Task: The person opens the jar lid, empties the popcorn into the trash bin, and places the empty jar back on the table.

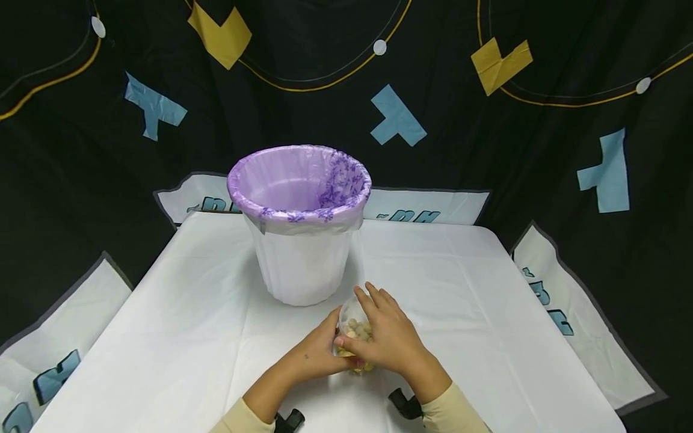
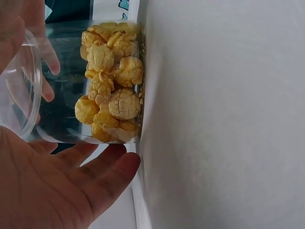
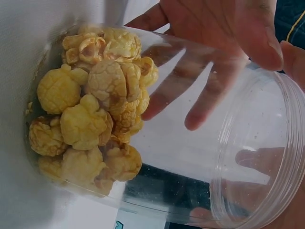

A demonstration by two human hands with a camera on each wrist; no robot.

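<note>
A clear plastic jar (image 3: 176,143), partly filled with yellow caramel popcorn (image 3: 90,114), stands on the white table between both hands. My left hand (image 1: 316,352) holds its side, with fingers along the clear wall in the right wrist view. My right hand (image 1: 392,337) grips the jar's top end, its thumb on the near side and its fingers reaching over the far side. In the left wrist view, the popcorn (image 2: 109,86) lies at the jar's base, and right-hand fingers show through the wall. Whether the clear rimmed top is a separate lid is hard to tell.
Beyond the hands stands a white bin (image 1: 303,258) lined with a purple bag (image 1: 254,165), its mouth facing up. The white-covered table (image 1: 460,313) stretches to either side. A black curtain (image 1: 325,114) with blue and yellow shapes hangs behind it.
</note>
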